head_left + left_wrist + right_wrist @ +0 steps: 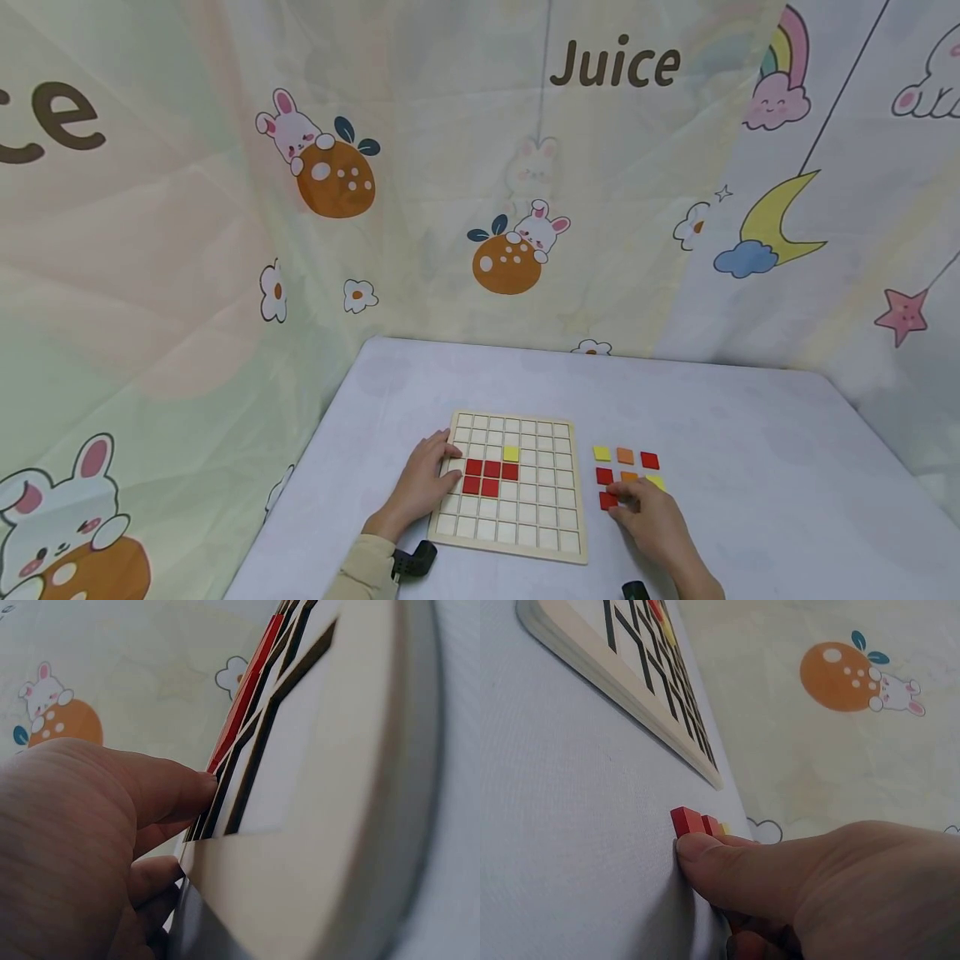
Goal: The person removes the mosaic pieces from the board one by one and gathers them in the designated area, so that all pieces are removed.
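Observation:
A wooden grid board (528, 533) lies on the table, with several red tiles (492, 468) and one yellow tile (511, 453) in its squares. My left hand (420, 479) rests at the board's left edge, its thumb (176, 787) touching the top near the red tiles. To the right of the board, my right hand (651, 518) pinches a red tile (686, 822) at the near left corner of a group of loose tiles. That tile is low at the tabletop; whether it touches the cloth I cannot tell. The right hand hides part of the group.
Beyond the right hand lie loose tiles: yellow (602, 452), orange (625, 455) and red (649, 460), with several more in a row nearer to the hand. A white cloth (750, 467) covers the table. A printed curtain (435, 150) hangs behind it.

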`<state>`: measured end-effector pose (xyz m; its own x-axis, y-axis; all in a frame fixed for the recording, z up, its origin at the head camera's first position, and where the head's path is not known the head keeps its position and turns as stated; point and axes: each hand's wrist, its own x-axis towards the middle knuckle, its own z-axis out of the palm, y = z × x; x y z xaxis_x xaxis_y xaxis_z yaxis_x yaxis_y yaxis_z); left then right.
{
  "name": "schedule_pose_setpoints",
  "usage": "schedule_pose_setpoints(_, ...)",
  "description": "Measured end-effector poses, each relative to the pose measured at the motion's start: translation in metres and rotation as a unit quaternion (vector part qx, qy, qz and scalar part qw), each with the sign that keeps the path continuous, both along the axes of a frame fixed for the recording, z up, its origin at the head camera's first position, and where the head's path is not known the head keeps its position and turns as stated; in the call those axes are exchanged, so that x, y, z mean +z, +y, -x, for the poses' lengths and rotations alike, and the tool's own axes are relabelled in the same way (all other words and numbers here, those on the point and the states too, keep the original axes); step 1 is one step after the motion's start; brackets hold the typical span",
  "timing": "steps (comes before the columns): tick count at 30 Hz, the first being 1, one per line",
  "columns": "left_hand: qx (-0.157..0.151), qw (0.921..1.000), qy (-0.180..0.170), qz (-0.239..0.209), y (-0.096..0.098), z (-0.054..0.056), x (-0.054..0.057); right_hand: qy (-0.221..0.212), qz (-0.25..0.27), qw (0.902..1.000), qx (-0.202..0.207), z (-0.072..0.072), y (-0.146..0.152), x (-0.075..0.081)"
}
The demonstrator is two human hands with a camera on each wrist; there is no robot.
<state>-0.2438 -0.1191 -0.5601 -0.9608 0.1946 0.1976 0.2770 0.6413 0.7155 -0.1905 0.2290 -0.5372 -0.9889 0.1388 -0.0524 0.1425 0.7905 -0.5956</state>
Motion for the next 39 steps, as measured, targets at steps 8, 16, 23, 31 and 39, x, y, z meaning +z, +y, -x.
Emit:
schedule_pose_setpoints(8,0.0,1.0,-0.002,0.0,0.0,-0.001,0.002,0.004,0.007,1.0,0.0,-0.002,0.002,0.002)
schedule_pose_setpoints(16,0.001,1.0,-0.005,-0.003,0.002,-0.001,0.003,0.046,0.015,0.9988,-0.007,-0.002,0.003,0.003)
schedule_pose_setpoints(23,0.003,1.0,-0.004,-0.003,0.002,-0.001,0.003,0.105,0.041,0.9935,-0.016,0.001,-0.017,0.001)
schedule_pose_setpoints(31,0.0,1.0,0.007,0.003,0.001,-0.002,0.002,0.114,0.092,0.9892,0.008,0.0,-0.048,0.002)
schedule_pose_setpoints(39,0.0,1.0,0.002,0.001,0.0,-0.002,0.004,0.109,0.113,0.9868,0.038,0.003,-0.076,0.003)
